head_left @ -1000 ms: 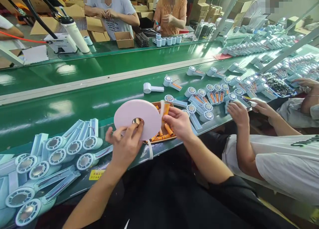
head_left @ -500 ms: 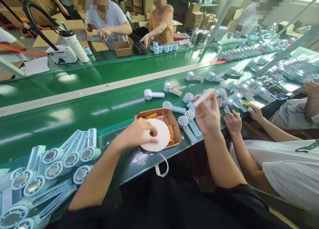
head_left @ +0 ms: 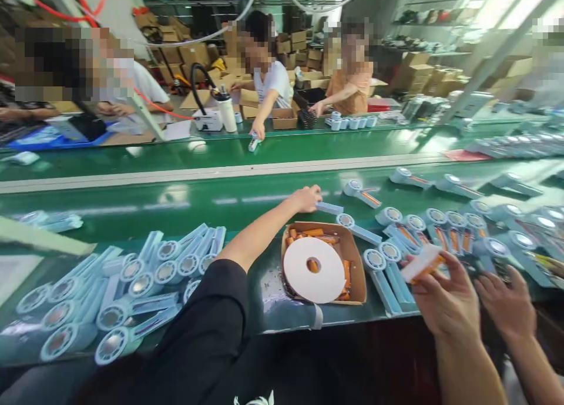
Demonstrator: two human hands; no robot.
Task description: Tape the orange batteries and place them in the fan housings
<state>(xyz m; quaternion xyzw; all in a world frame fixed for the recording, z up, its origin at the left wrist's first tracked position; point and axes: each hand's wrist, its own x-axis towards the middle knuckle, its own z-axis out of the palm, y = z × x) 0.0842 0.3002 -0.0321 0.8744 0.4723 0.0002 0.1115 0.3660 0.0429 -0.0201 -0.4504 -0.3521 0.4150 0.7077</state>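
Pinched near one end in right hand (head_left: 452, 299), apparently to spare flat white strip (head_left: 416, 265): orange piece (head_left: 432, 267). At left hand (head_left: 306, 199), grip untellable: pale-blue plastic handled body (head_left: 330, 208), on green belt (head_left: 198, 196).

- A box (head_left: 360, 270) sits on the bench (head_left: 271, 308)
- Cells (head_left: 348, 278) lie in it, a tape roll (head_left: 314, 288) on top
- Left of the box, a cluster of fan housings (head_left: 166, 272)
- Right, two housings (head_left: 393, 275) side by side
- Behind, the belt (head_left: 198, 202), then a strip (head_left: 220, 173)
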